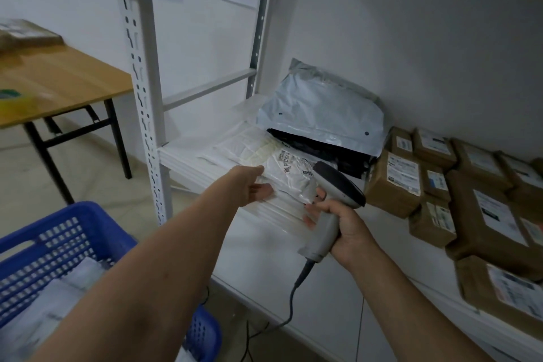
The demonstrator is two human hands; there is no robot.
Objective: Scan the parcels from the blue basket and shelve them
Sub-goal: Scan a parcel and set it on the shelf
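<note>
Fingers (pixel 262 189) of the left hand (pixel 249 185) are lying straight, pressing the white parcel (pixel 282 169) down on the shelf (pixel 258 247); right hand (pixel 345 233) is gripping the scanner (pixel 333 200) just above the shelf. I'd be squaring edges so nothing's sliding off.

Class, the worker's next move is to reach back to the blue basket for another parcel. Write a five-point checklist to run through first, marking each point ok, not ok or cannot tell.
1. White parcel lies flat on top of the stack on the shelf: ok.
2. Left hand has let go of that parcel: its fingers are straight at the parcel's edge, but contact cannot be judged: cannot tell.
3. Scanner is gripped by its handle in the right hand: ok.
4. Parcel's label has been scanned: cannot tell.
5. Blue basket has more parcels to take: ok.
</note>
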